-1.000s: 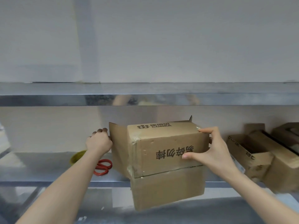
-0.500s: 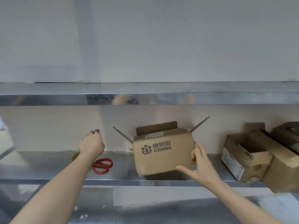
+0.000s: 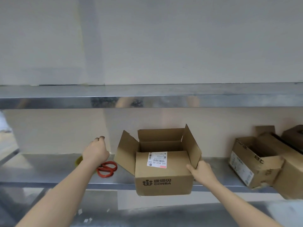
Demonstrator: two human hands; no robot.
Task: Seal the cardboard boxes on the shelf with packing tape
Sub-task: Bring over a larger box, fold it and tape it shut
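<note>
Preparing one box (image 3: pixel 164 177) for taping; this looks like the flap-closing step, with no tape laid yet.
Box: at the front edge of the shelf (image 3: pixel 49 171), near flap folded in, the other three standing open.
Right hand (image 3: pixel 200 171): at the box's right corner, thumb and fingers pinching the base of the right flap.
Left hand (image 3: pixel 95 151): knuckles up, fingers curled down over the tape (image 3: pixel 78 161), beside the scissors (image 3: pixel 106 168); whether it grips the roll cannot be told.
Next move, likely: fold the flaps flat, then bring the tape across the seam.
</note>
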